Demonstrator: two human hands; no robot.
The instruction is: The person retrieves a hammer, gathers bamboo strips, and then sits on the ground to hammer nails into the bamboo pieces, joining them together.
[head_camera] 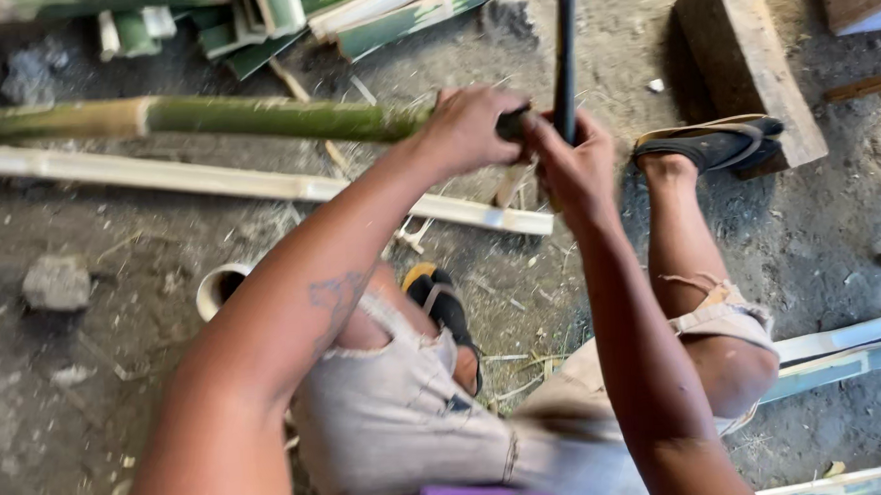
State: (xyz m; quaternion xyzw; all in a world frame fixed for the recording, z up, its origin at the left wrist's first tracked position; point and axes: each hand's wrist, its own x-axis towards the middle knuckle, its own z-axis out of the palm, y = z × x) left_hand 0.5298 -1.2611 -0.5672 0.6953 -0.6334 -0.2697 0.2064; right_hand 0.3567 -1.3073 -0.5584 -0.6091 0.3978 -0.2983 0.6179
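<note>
A long green bamboo pole (257, 117) runs in from the left edge, and my left hand (470, 127) is closed around its near end. My right hand (576, 167) grips the handle of a dark blade (564, 54) that stands upright just beside the pole's end. The blade's top leaves the frame. Both hands are close together, almost touching. My knees and two sandalled feet lie below the hands.
A pale split bamboo strip (210, 178) lies on the dirt floor under the pole. Several cut green pieces (282, 17) are piled at the top. A wooden block (749, 56) sits under my right foot. A stone (56, 282) and a bamboo tube end (219, 287) lie left.
</note>
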